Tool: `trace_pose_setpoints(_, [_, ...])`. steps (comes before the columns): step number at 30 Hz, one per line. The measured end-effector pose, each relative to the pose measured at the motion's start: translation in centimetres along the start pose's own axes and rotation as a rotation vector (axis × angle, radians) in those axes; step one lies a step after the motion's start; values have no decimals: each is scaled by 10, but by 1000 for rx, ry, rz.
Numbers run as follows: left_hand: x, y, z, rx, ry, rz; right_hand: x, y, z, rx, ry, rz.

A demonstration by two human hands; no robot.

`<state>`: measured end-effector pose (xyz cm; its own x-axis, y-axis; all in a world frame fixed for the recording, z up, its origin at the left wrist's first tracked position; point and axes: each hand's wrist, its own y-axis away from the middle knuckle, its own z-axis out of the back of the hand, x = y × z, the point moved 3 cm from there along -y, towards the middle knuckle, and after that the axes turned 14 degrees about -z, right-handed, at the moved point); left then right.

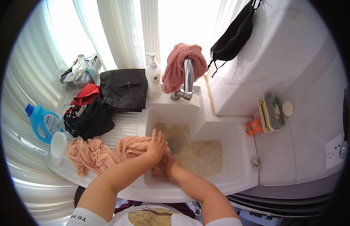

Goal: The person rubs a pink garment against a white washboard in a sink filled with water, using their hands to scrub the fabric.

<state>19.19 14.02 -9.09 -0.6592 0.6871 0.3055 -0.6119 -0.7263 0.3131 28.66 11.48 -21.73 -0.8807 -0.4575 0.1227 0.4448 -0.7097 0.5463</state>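
Left hand [157, 146]: fingers extended, open, resting against the peach towel [129, 148].
Right hand [168, 167]: just nearer, touching the towel's right end; fingers hidden, so I cannot tell its grip.
Peach towel: bunched from the near left drainboard [125, 129] into the sink [239, 162].
Water [205, 158]: cloudy, in the basin.
Faucet [189, 77]: far side, pink towel [178, 71] draped over it.

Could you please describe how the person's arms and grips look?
The left grip and right grip are bare hands without gloves. Both forearms are uncovered, with no watch showing. The left sleeve and right sleeve are short and white; dark lettering marks the left.
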Motion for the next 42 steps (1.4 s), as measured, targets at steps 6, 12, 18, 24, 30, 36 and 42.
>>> trace_pose_setpoints(6, [17,-6,26,119,562,157,-120,-1,63,219,-322,-335])
trace_pose_setpoints(12, [2,9,24,47,642,56,-108,59,68,-611,-22,-316])
trace_pose_setpoints(18, [17,82,70,-127,698,61,-134,-6,51,-172,-820,-361])
trace_pose_setpoints(24, [21,196,103,-58,607,363,27,34,218,-733,-933,244])
trace_pose_setpoints(30, [88,268,122,-555,344,708,90,70,290,-1042,-1119,303])
trace_pose_setpoints(36, [52,244,60,-274,504,449,89,12,197,-264,-1090,287])
trace_pose_setpoints(42, [79,223,95,-231,691,182,78,18,188,103,-1794,-217])
